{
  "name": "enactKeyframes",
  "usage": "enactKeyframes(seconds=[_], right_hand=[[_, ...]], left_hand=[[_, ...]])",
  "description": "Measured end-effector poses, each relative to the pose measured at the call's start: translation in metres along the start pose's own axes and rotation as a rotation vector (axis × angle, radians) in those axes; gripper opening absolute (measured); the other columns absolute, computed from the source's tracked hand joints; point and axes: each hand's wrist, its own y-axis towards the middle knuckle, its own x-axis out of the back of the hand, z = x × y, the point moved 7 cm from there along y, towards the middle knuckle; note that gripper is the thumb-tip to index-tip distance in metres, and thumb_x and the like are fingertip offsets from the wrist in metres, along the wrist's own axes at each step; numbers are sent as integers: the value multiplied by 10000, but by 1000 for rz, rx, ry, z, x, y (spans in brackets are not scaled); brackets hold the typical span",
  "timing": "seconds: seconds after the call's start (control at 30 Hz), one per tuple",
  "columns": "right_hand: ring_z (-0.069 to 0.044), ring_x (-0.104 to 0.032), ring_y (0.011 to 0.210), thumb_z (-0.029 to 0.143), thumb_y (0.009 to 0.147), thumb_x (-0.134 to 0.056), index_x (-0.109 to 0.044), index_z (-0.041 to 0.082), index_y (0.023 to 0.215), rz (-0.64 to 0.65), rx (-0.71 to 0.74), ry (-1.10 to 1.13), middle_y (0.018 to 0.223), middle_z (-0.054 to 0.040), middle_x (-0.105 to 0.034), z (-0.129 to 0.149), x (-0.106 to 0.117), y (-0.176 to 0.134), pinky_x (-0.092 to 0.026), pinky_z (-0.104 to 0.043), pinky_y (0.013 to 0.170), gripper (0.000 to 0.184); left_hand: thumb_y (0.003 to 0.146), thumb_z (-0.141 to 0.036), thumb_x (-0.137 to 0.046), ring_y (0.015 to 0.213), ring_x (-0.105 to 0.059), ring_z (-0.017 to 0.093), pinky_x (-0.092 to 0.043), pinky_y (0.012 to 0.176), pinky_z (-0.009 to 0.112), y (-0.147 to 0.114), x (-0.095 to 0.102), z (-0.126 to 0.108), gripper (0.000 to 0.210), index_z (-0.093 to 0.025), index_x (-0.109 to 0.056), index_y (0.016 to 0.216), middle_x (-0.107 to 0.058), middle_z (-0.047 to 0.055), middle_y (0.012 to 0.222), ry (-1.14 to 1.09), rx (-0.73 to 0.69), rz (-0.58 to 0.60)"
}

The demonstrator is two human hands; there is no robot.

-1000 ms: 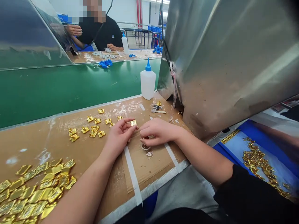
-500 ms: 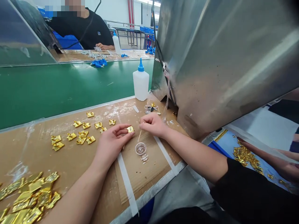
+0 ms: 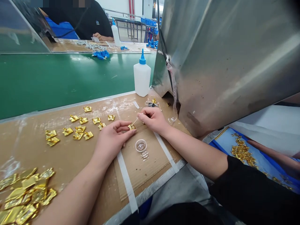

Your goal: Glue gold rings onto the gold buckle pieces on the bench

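Note:
Between the thumb and fingers of my left hand (image 3: 114, 136) is a small gold plastic piece (image 3: 131, 127), held above the cardboard. My right hand (image 3: 153, 119) pinches a thin wooden stick (image 3: 135, 121), whose lower tip meets the gold piece. Just below the hands stands a small clear cup (image 3: 141, 145) with clear liquid in it, and a wet patch or clear bit (image 3: 144, 155) lies beside it. Several gold pieces (image 3: 79, 129) are spread out left of my left hand. A heap of flat gold pieces (image 3: 28, 193) lies at the lower left.
A white bottle with a blue nozzle (image 3: 142, 78) stands behind my hands. A large metal housing (image 3: 222, 62) slants over the right side. Beyond the table edge runs a green belt (image 3: 58, 81). A co-worker's arm (image 3: 274, 156) reaches by a blue tray of gold parts at right.
My right hand has brought the stick up from above the cup to the gold piece in my left hand. The view has tipped slightly downward.

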Motion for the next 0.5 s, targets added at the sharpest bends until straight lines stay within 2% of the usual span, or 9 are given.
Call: enactKeyframes(seconds=[0.27, 0.5], right_hand=[[-98, -316, 586, 363, 889, -586, -383, 202, 591, 15, 22, -39, 587, 53, -325, 2, -1, 1, -256, -256, 566, 394], [-97, -346, 586, 355, 887, -586, -409, 196, 589, 25, 49, -66, 584, 49, -360, 2, -2, 0, -279, -250, 574, 382]], left_hand=[[642, -513, -934, 523, -572, 109, -435, 453, 213, 2, 2, 5, 534, -201, -758, 1038, -744, 48, 870, 23, -13, -5], [651, -503, -933, 605, -624, 142, -444, 489, 217, 2, 3, 5, 517, -205, -762, 1038, -752, 58, 876, 18, -14, -16]])
